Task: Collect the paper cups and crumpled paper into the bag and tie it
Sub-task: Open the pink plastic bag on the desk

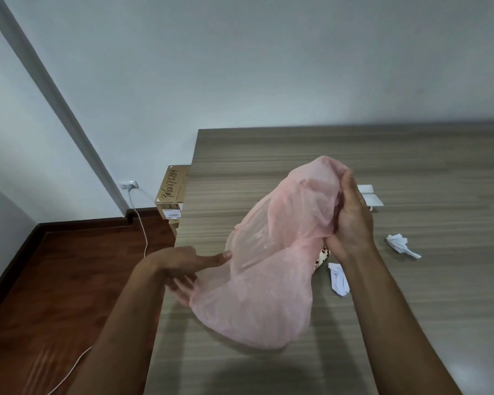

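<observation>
A thin pink plastic bag (268, 258) hangs puffed out above the wooden table (411, 323). My right hand (351, 220) is shut on the bag's upper right edge. My left hand (188, 266) touches the bag's lower left side with blurred, spread fingers; a firm grip cannot be made out. A patterned paper cup (322, 256) peeks out behind the bag, just below my right hand. Two pieces of crumpled white paper lie on the table: one (338, 279) beside my right forearm, the other (401, 243) farther right.
White flat objects (372, 196) lie on the table behind my right hand. Cardboard boxes (173, 195) stand against the table's left edge. A white cable (143, 232) runs from a wall socket (129, 185) across the dark wooden floor at the left.
</observation>
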`<control>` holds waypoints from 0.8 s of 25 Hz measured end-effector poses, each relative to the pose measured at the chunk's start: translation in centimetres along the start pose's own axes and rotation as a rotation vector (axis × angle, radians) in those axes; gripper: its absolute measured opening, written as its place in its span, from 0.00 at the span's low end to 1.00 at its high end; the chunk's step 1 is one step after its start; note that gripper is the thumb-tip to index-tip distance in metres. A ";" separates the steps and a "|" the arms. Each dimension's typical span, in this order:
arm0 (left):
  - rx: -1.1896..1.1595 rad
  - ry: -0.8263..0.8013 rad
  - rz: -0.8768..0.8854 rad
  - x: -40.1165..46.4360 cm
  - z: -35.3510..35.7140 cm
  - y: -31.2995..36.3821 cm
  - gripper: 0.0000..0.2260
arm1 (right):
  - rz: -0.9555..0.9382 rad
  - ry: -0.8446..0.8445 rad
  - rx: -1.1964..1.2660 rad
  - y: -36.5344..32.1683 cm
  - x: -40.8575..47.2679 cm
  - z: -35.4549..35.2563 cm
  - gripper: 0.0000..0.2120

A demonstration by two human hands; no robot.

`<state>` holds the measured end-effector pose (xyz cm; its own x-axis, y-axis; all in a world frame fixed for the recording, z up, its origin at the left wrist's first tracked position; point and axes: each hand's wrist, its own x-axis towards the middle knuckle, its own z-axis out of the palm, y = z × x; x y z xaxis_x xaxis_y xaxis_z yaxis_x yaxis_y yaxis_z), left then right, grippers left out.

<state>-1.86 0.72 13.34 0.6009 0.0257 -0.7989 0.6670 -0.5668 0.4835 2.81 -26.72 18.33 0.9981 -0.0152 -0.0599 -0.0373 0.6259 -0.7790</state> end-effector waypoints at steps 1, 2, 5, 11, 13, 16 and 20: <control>0.026 -0.035 -0.005 0.2 -0.2 -0.3 0.40 | 0.001 0.000 0.011 0.0 0.0 -0.2 0.24; 0.063 -0.074 -0.007 0.4 -0.3 -0.6 0.33 | 0.008 0.011 0.018 0.1 0.1 -0.5 0.25; 0.104 -0.209 0.071 0.7 0.1 -1.8 0.05 | 0.006 0.059 0.006 0.2 0.4 -1.3 0.27; -1.199 -0.087 0.392 0.9 -1.0 -1.5 0.12 | 0.039 -0.148 -0.165 0.1 0.0 -4.3 0.30; -1.359 -0.146 0.539 0.3 -2.0 -1.2 0.14 | 0.059 -0.202 -0.212 0.7 -0.5 -4.9 0.33; -1.410 -0.155 0.616 -0.9 -2.3 -0.3 0.09 | 0.095 -0.142 -0.244 1.9 -0.5 -5.1 0.31; -1.747 -0.220 0.686 -2.0 -3.7 0.5 0.15 | 0.230 -0.050 0.006 3.1 -0.3 -5.3 0.18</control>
<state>-1.06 3.47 16.48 0.9559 0.0167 -0.2931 0.0921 0.9309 0.3534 2.16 -28.89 12.63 0.9647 0.1664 -0.2042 -0.2634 0.6128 -0.7450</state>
